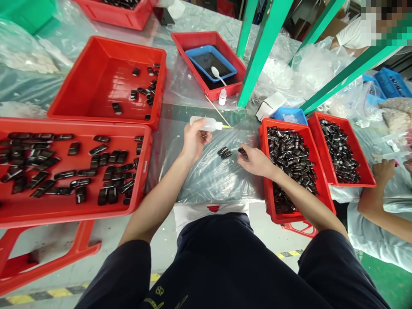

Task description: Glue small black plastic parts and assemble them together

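My left hand (pixel 195 139) is closed round a translucent squeeze bottle (pixel 207 124), which lies level with its thin yellowish tip pointing right. Pinched in my right hand (pixel 254 160) is a small glossy black part (pixel 242 150), partly covered by the fingers. Between the hands, a few similar black parts (pixel 224 152) rest on the plastic-covered table (pixel 206 184). Just right of my right hand stands a red bin (pixel 265 189) heaped with such black parts. A thin wooden stick (pixel 216 108) lies behind the bottle.
Red bins (pixel 146 171) with black parts stand at the left. Behind are a blue tray (pixel 193 52) with a white spoon (pixel 218 75) and a small white bottle (pixel 222 97). Green posts (pixel 257 56) rise at the back. A co-worker's hand (pixel 383 171) is at the right.
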`<state>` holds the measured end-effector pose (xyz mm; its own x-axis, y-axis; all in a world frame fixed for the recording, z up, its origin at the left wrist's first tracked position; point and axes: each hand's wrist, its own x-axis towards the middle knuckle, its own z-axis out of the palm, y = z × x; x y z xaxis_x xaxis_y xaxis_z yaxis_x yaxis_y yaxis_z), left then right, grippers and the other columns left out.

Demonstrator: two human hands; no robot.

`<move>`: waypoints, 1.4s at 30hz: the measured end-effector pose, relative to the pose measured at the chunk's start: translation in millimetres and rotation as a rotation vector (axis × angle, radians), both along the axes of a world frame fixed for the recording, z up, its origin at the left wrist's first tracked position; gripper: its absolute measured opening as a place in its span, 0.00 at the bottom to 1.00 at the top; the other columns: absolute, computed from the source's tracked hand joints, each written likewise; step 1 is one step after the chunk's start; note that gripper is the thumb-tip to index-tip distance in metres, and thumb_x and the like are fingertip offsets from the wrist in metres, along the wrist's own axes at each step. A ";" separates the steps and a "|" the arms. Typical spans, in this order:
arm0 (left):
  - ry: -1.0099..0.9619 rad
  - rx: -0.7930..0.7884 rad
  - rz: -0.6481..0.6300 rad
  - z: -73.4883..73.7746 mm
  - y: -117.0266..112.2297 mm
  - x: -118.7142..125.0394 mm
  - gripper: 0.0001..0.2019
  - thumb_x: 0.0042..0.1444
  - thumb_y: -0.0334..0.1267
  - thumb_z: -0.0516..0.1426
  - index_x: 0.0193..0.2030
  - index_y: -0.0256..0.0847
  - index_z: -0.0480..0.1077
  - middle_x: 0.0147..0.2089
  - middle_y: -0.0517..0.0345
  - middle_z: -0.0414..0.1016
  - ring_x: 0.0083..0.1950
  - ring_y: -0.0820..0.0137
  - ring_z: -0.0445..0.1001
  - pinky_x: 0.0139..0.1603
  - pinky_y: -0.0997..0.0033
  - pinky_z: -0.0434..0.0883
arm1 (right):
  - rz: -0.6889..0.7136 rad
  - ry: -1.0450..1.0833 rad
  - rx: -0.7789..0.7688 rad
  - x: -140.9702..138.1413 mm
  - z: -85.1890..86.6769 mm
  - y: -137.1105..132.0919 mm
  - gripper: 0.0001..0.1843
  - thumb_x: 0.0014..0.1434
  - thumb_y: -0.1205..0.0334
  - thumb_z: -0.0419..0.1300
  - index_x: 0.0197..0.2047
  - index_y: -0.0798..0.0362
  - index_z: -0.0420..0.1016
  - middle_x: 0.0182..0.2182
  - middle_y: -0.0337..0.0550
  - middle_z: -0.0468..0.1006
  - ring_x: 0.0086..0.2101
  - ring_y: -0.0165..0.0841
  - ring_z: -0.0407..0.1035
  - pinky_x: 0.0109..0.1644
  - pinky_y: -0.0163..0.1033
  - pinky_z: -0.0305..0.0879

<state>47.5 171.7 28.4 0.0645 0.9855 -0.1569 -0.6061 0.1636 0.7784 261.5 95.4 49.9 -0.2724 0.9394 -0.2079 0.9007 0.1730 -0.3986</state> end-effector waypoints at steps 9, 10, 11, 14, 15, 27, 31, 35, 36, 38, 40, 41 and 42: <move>0.083 0.052 -0.171 -3.6 -14.9 8.9 0.14 0.47 0.47 0.70 0.29 0.40 0.74 0.19 0.62 0.66 0.16 0.76 0.59 0.18 0.74 0.51 | 0.013 0.696 -0.032 20.5 -0.2 -25.2 0.22 0.76 0.42 0.52 0.58 0.50 0.71 0.40 0.44 0.80 0.28 0.31 0.66 0.36 0.39 0.70; 0.097 0.068 -0.178 -4.9 -15.2 9.1 0.14 0.46 0.47 0.70 0.28 0.40 0.75 0.19 0.61 0.67 0.16 0.76 0.58 0.19 0.74 0.51 | 0.002 0.734 -0.043 21.2 -1.3 -24.4 0.23 0.75 0.40 0.53 0.58 0.50 0.72 0.42 0.45 0.81 0.28 0.31 0.67 0.37 0.40 0.71; 0.112 0.086 -0.183 -6.1 -15.1 9.0 0.14 0.45 0.47 0.71 0.28 0.40 0.75 0.19 0.61 0.67 0.16 0.76 0.59 0.19 0.74 0.50 | -0.010 0.757 -0.048 21.7 -2.3 -23.3 0.25 0.74 0.38 0.54 0.57 0.50 0.72 0.42 0.45 0.82 0.28 0.31 0.67 0.37 0.40 0.71; 0.161 0.135 -0.195 -9.2 -14.2 7.9 0.14 0.46 0.48 0.70 0.27 0.41 0.75 0.20 0.60 0.68 0.17 0.76 0.59 0.19 0.73 0.50 | -0.031 0.778 -0.058 22.7 -4.2 -20.1 0.27 0.72 0.35 0.57 0.55 0.50 0.75 0.42 0.46 0.83 0.29 0.31 0.68 0.38 0.40 0.72; 0.175 0.146 -0.201 -9.9 -13.9 7.3 0.14 0.46 0.48 0.70 0.27 0.41 0.75 0.20 0.60 0.68 0.17 0.76 0.59 0.19 0.73 0.50 | -0.033 0.780 -0.062 22.8 -4.3 -19.7 0.27 0.72 0.34 0.57 0.54 0.51 0.76 0.42 0.46 0.83 0.29 0.31 0.68 0.37 0.40 0.71; 0.202 0.143 -0.217 -8.9 -15.3 2.7 0.16 0.43 0.47 0.74 0.29 0.42 0.76 0.23 0.59 0.71 0.19 0.76 0.62 0.21 0.75 0.54 | 0.022 0.659 0.000 23.5 -2.1 -22.6 0.25 0.75 0.38 0.54 0.44 0.52 0.76 0.34 0.41 0.77 0.30 0.31 0.64 0.35 0.38 0.63; 0.256 0.232 -0.247 -12.7 -13.4 0.7 0.19 0.44 0.52 0.75 0.30 0.42 0.77 0.23 0.60 0.69 0.20 0.76 0.62 0.21 0.75 0.56 | 0.084 0.660 0.021 23.2 -0.2 -22.0 0.23 0.77 0.42 0.53 0.40 0.52 0.73 0.32 0.40 0.74 0.32 0.31 0.65 0.37 0.37 0.61; 0.347 0.399 -0.274 -17.8 -9.3 -0.8 0.21 0.46 0.57 0.73 0.31 0.41 0.77 0.23 0.61 0.69 0.19 0.75 0.62 0.21 0.73 0.58 | 0.116 0.680 0.011 23.6 -1.5 -22.0 0.23 0.77 0.42 0.54 0.40 0.53 0.73 0.31 0.39 0.74 0.31 0.30 0.64 0.37 0.36 0.60; 0.360 0.421 -0.274 -18.6 -8.5 -1.0 0.22 0.46 0.57 0.73 0.31 0.41 0.76 0.23 0.61 0.69 0.19 0.76 0.62 0.21 0.72 0.58 | 0.116 0.684 0.008 23.9 -2.1 -22.2 0.23 0.77 0.42 0.54 0.40 0.53 0.73 0.31 0.39 0.74 0.31 0.30 0.64 0.37 0.36 0.60; 0.374 0.443 -0.272 -19.7 -7.6 -1.1 0.22 0.48 0.58 0.72 0.31 0.41 0.75 0.23 0.62 0.68 0.19 0.76 0.62 0.20 0.72 0.58 | 0.111 0.692 0.002 24.3 -2.9 -22.5 0.23 0.77 0.42 0.54 0.42 0.53 0.75 0.31 0.39 0.74 0.31 0.30 0.64 0.36 0.36 0.60; 0.367 0.454 -0.281 -20.3 -7.2 -1.0 0.22 0.49 0.58 0.72 0.32 0.42 0.75 0.23 0.62 0.69 0.18 0.76 0.61 0.19 0.72 0.58 | 0.106 0.706 -0.006 24.6 -3.3 -22.7 0.23 0.77 0.42 0.54 0.45 0.54 0.76 0.31 0.39 0.73 0.30 0.30 0.64 0.36 0.36 0.60; 0.356 0.455 -0.286 -20.4 -7.2 -1.0 0.22 0.50 0.58 0.72 0.32 0.42 0.75 0.23 0.62 0.69 0.18 0.76 0.61 0.19 0.72 0.58 | 0.103 0.718 -0.011 24.6 -3.3 -22.7 0.23 0.77 0.42 0.54 0.46 0.54 0.76 0.31 0.38 0.73 0.30 0.30 0.63 0.36 0.36 0.60; 0.345 0.455 -0.289 -20.5 -7.2 -1.1 0.21 0.50 0.57 0.72 0.32 0.42 0.76 0.23 0.61 0.69 0.18 0.76 0.61 0.19 0.72 0.58 | 0.099 0.730 -0.015 24.5 -3.2 -22.7 0.24 0.77 0.41 0.54 0.47 0.54 0.76 0.30 0.38 0.73 0.30 0.29 0.63 0.36 0.36 0.60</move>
